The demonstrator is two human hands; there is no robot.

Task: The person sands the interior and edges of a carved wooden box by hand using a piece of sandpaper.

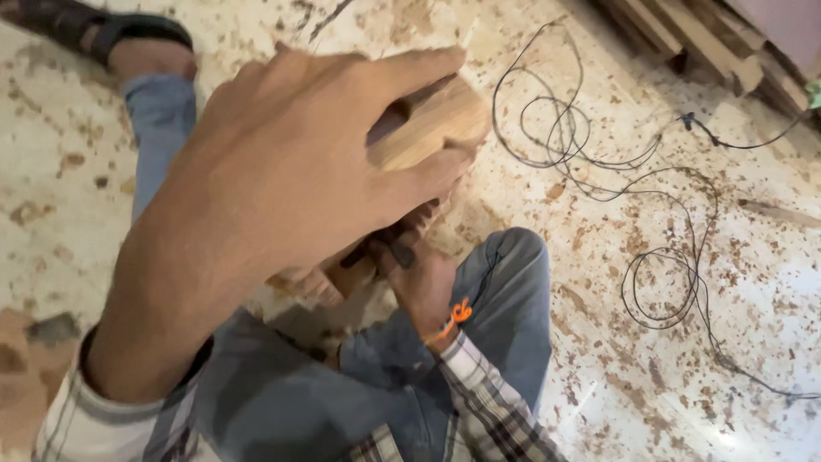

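The left hand (282, 171) closes around a wooden block (432, 124), fingers wrapped over its top at 1 o'clock from the jeans-clad knee (505, 291). Stiff, light-looking, dry wood should grip best across its flat faces. Below, the right hand (419, 278) clutches a dark tool (389, 244).

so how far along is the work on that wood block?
Done: cannot tell; the block's faces are mostly hidden. Wood dust lies on the floor.

In hand: the left hand grips the wood block from above; the right hand is under it, on something dark I cannot make out.

Left: cannot judge. A black cable lies loose on the floor, more wood pieces beyond it.
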